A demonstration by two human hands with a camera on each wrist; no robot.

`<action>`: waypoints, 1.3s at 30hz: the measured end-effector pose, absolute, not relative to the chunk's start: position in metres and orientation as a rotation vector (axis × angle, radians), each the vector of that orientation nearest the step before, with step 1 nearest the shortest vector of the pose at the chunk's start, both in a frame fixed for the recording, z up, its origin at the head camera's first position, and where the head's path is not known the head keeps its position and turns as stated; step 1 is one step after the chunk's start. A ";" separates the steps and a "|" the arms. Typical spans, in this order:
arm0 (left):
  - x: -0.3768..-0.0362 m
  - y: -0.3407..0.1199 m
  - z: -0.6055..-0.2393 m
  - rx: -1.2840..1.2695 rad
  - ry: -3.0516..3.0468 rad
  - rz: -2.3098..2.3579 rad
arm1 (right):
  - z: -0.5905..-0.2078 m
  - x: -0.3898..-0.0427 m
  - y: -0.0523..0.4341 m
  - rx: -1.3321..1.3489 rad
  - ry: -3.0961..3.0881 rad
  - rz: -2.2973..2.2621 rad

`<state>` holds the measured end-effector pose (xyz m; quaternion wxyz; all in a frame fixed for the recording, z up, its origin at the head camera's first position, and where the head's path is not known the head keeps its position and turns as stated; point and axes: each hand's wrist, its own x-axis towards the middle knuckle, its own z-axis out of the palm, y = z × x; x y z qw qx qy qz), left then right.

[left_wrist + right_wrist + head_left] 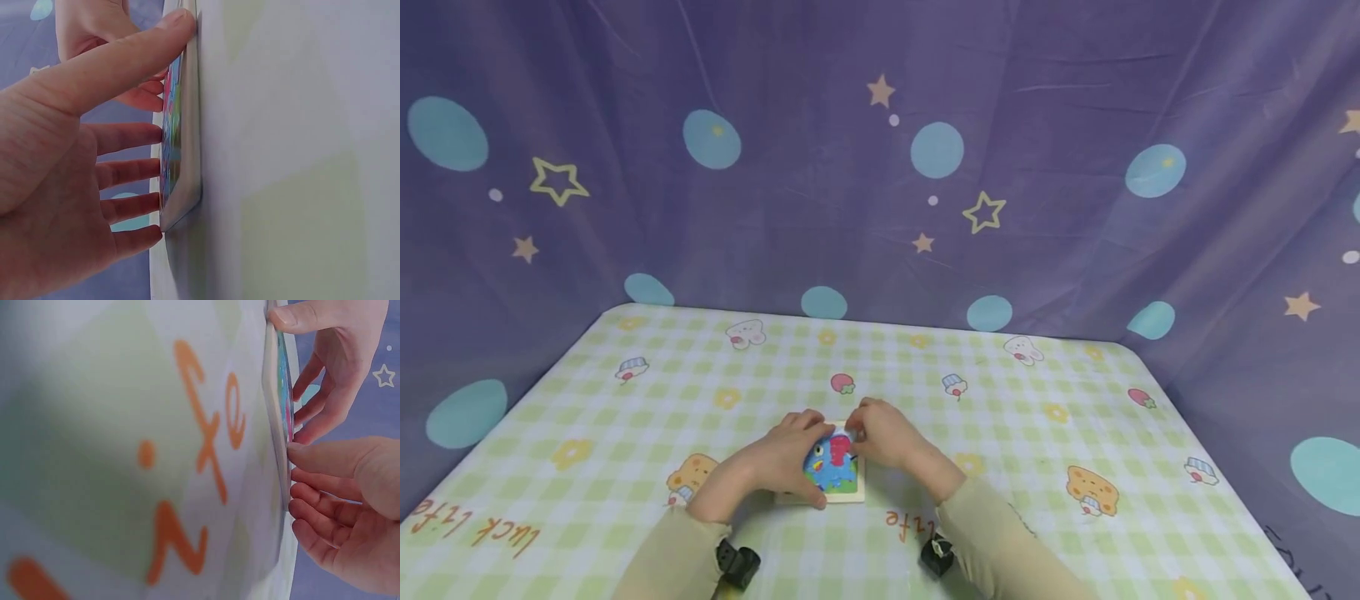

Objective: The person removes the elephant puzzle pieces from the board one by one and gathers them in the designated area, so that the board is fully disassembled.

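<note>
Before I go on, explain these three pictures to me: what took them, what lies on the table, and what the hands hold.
There is no machine here, only a person with three cameras: one on the head and one on each wrist.

The head view looks down at a table under a green checked cloth. On it lies a small puzzle board with a blue elephant picture.

The left hand grips the board's edge, its thumb on one side and its fingers at the picture face. The right hand touches the other edge.

The wrist views show the same board side-on, so the table looks tipped upright. The orange marks are letters printed on the cloth.
</note>
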<state>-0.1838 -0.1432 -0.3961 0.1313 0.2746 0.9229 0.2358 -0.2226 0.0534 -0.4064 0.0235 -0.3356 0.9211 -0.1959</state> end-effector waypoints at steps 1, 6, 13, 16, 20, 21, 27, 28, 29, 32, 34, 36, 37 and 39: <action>-0.184 -0.143 -0.396 0.801 2.680 0.683 | -0.406 -0.223 0.053 -1.042 2.856 -0.587; -0.184 -0.144 -0.397 0.771 2.681 0.681 | -0.405 -0.223 0.050 -1.051 2.862 -0.513; -0.185 -0.145 -0.398 0.756 2.682 0.672 | -0.408 -0.222 0.052 -1.015 2.846 -0.638; -0.184 -0.145 -0.397 0.753 2.682 0.674 | -0.409 -0.222 0.052 -0.995 2.839 -0.698; -0.184 -0.144 -0.398 0.752 2.678 0.681 | -0.409 -0.223 0.051 -0.948 2.839 -0.699; -0.184 -0.144 -0.398 0.753 2.678 0.680 | -0.409 -0.224 0.051 -0.936 2.840 -0.695; -0.184 -0.143 -0.395 0.761 2.670 0.673 | -0.405 -0.228 0.046 -0.819 2.829 -0.682; -0.183 -0.143 -0.395 0.763 2.666 0.674 | -0.404 -0.229 0.045 -0.797 2.824 -0.680; -0.183 -0.143 -0.394 0.761 2.661 0.678 | -0.404 -0.229 0.044 -0.780 2.818 -0.676; -0.182 -0.143 -0.393 0.761 2.656 0.674 | -0.404 -0.230 0.043 -0.757 2.814 -0.651; -0.182 -0.144 -0.393 0.757 2.659 0.675 | -0.403 -0.230 0.042 -0.752 2.815 -0.634; -0.183 -0.144 -0.394 0.756 2.661 0.675 | -0.403 -0.230 0.042 -0.749 2.822 -0.616; -0.183 -0.144 -0.394 0.762 2.662 0.672 | -0.403 -0.230 0.042 -0.747 2.825 -0.609; -0.183 -0.144 -0.395 0.762 2.663 0.672 | -0.403 -0.229 0.041 -0.747 2.832 -0.607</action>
